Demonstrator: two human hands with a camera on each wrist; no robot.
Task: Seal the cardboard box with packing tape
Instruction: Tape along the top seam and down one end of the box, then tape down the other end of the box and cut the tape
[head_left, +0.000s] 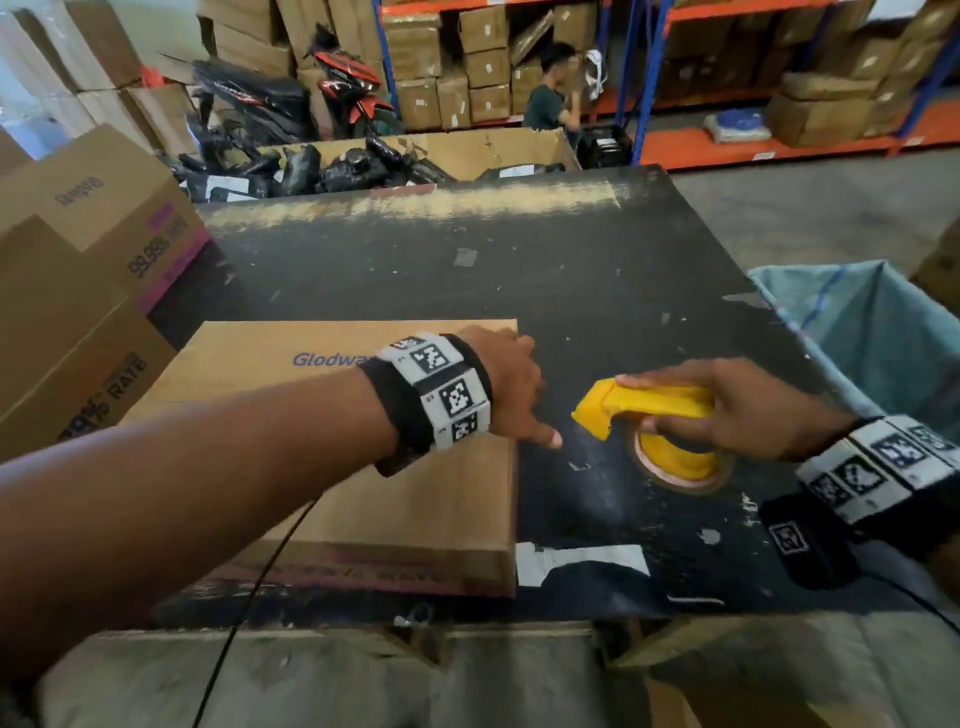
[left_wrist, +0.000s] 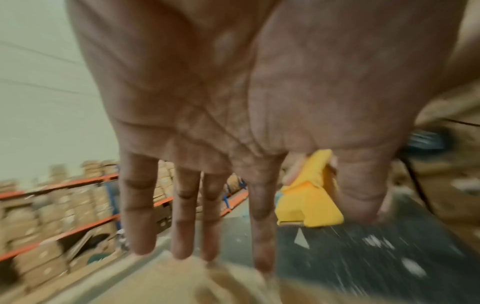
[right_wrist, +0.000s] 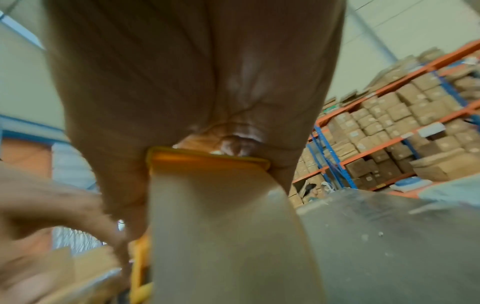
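The right hand (head_left: 748, 410) has its fingers curled around the yellow tape dispenser (head_left: 660, 415), roll low over the black table (head_left: 597, 270), while the left hand (head_left: 511, 387) reaches out with fingers straight and loose, holding nothing, past the right edge of the cardboard box (head_left: 322, 467). Best to flatten that palm on the box top first, then bring the dispenser's front edge to the seam and pull steadily
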